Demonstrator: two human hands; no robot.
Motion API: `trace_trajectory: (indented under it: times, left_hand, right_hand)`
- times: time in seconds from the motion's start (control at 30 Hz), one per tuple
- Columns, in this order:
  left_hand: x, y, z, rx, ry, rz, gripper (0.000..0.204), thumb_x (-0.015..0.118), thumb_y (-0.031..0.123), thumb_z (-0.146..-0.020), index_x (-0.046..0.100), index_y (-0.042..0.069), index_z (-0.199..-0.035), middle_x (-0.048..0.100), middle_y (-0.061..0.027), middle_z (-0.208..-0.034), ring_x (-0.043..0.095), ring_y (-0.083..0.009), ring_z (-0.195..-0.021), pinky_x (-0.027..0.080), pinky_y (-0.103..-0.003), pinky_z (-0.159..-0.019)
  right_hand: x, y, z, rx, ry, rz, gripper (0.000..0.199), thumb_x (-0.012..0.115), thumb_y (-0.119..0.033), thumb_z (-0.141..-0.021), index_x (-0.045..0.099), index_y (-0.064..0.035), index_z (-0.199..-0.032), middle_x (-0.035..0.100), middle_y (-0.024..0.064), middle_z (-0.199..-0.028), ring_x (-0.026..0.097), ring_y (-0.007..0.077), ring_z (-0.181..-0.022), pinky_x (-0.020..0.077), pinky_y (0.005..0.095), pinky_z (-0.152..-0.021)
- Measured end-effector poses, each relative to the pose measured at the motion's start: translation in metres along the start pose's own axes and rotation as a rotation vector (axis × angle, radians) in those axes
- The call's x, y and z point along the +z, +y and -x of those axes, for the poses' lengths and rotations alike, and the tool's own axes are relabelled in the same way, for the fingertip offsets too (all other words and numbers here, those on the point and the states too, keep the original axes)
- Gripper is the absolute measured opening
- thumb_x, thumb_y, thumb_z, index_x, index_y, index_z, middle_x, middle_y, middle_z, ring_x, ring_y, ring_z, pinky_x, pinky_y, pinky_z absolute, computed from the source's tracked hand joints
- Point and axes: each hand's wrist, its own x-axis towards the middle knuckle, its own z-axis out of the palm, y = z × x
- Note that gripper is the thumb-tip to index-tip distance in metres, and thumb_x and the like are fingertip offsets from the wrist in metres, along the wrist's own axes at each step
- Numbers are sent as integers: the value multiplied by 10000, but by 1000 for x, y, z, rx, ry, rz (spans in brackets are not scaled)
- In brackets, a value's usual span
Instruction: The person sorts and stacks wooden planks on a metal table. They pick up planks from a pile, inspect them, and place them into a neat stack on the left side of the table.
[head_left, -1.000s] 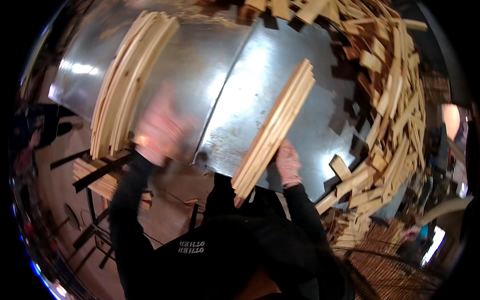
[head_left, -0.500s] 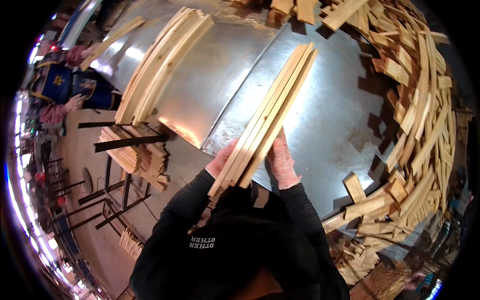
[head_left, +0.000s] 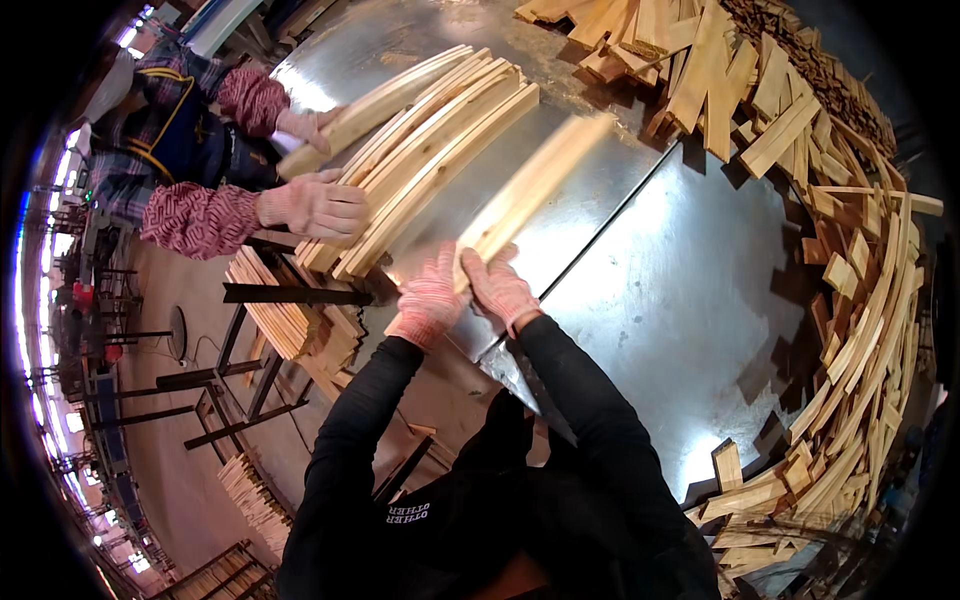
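Note:
A bundle of pale wooden strips (head_left: 535, 190), blurred by motion, points away from me over the metal table (head_left: 655, 290). My left hand (head_left: 430, 302), in a pinkish knit glove, presses against the left side of its near end. On the right side of that end, my right hand (head_left: 500, 288), gloved alike, closes on it with the thumb toward the top. How many strips are in the bundle cannot be made out. To its left, a row of long wooden strips (head_left: 440, 165) stands on the table, apart from my bundle.
Across to the left, a co-worker's gloved hands (head_left: 325, 205) touch that row and a separate strip (head_left: 375, 110). Below them, more strips (head_left: 275, 300) rest by a black metal frame (head_left: 265, 385). A big heap of loose wood pieces (head_left: 860, 330) curves along the right side.
My hands and the bundle have swung left, across the table seam toward the row of strips. The co-worker has come closer and now has hands on the strips.

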Motion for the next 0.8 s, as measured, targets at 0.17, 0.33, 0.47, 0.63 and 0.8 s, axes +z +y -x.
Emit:
trace_trajectory:
  times: [0.17,0.33,0.47,0.63,0.8]
  left_hand:
    - [-19,-37,-39,140,366,-240,658,664,500,-838,519,87,-1330,613,-203,-1107,619,-369,-1017,505,-507,-815]
    - [18,-70,-59,275,443,-844,417,509,282,-953,569,-22,-1232,612,-207,-1230,574,-349,-1146,448,-464,-994]
    - [-1,19,8,217,554,-201,635,628,267,-914,416,-22,-1439,522,-242,-1342,566,-389,-1118,456,-494,-962]
    - [60,220,135,659,-159,632,431,659,109,-881,587,-32,-1282,648,-150,-1147,618,-220,-994,502,-336,-883]
    - [122,411,253,601,-827,915,503,664,241,-925,553,-47,-1324,653,-117,-1146,616,-180,-992,500,-302,-882]
  right_hand:
    - [-15,-5,-22,-421,12,181,924,519,-576,-951,176,36,-1552,661,219,-1200,606,390,-1157,471,358,-980]
    - [-108,106,145,-230,418,287,660,635,-396,-933,414,-116,-1488,684,121,-1120,667,304,-1024,534,388,-889]
    - [-167,301,307,118,1341,584,628,665,-320,-921,463,-37,-1444,635,181,-1276,648,334,-1101,538,388,-919]
    - [-214,416,422,1088,1371,-14,973,776,-455,-729,360,49,-1450,588,220,-1253,598,356,-1134,475,413,-970]
    - [-197,460,413,806,1402,-73,833,786,-283,-690,350,34,-1324,582,245,-1098,627,397,-981,527,445,-812]
